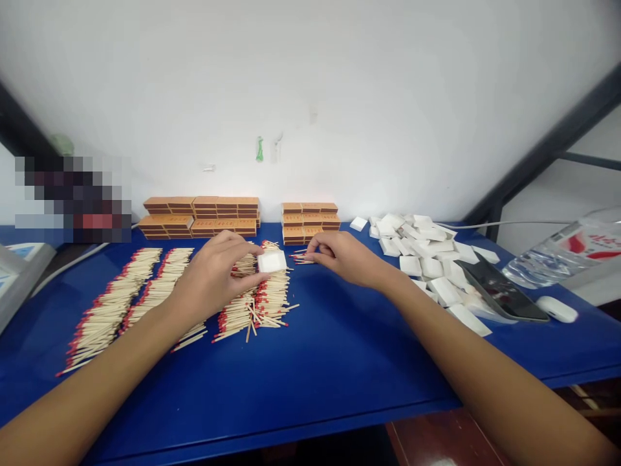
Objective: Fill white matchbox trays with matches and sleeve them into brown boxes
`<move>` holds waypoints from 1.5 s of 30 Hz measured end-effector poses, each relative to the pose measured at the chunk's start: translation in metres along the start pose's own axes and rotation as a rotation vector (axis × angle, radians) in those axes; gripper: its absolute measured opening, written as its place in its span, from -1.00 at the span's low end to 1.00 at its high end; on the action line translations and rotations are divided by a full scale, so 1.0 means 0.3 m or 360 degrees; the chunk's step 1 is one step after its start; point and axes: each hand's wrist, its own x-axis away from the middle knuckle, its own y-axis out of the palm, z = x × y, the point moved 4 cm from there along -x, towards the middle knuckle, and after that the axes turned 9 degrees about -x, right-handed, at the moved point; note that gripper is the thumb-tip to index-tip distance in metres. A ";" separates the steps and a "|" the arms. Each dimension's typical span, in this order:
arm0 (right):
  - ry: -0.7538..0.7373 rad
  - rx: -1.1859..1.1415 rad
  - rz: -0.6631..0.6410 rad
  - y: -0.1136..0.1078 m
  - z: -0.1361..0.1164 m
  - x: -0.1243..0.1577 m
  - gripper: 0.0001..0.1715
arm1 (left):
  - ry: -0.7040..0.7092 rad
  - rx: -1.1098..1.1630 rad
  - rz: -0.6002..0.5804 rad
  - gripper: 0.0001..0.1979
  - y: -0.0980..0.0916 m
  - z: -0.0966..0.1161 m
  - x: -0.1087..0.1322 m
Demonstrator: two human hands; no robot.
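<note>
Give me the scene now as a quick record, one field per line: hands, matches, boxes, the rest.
left hand: pinches a white tray over the matches
right hand: fingertips at a few matches; grip unclear
match rows: red-tipped, on the blue table, partly hidden by left hand and arm
boxes: orange-topped, stacked in two groups by the wall
loose trays: white, heaped on the right
phone: dark screen, between loose trays and bottle
</note>
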 end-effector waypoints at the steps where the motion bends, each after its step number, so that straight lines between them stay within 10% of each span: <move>1: -0.0031 -0.0030 0.0060 -0.004 -0.019 0.004 -0.85 | 0.0016 -0.0005 -0.0001 -0.68 0.003 0.002 0.000; 19: -0.0361 0.0224 0.0041 0.099 -0.150 0.038 -0.88 | 0.0143 -0.0011 0.0164 -0.57 -0.003 0.069 -0.005; 26: -0.0273 0.0134 0.0296 -0.021 -0.063 0.020 -0.82 | 0.0058 0.0009 0.0145 -0.62 -0.002 0.045 -0.002; 34: 0.0030 0.0217 -0.0084 0.017 0.048 -0.011 -0.91 | -0.0059 0.0060 0.0143 -0.61 0.000 -0.001 0.004; 45: 0.0081 0.0305 -0.0078 -0.004 0.086 -0.008 -0.96 | -0.0098 0.0063 0.0102 -0.62 -0.001 -0.003 0.004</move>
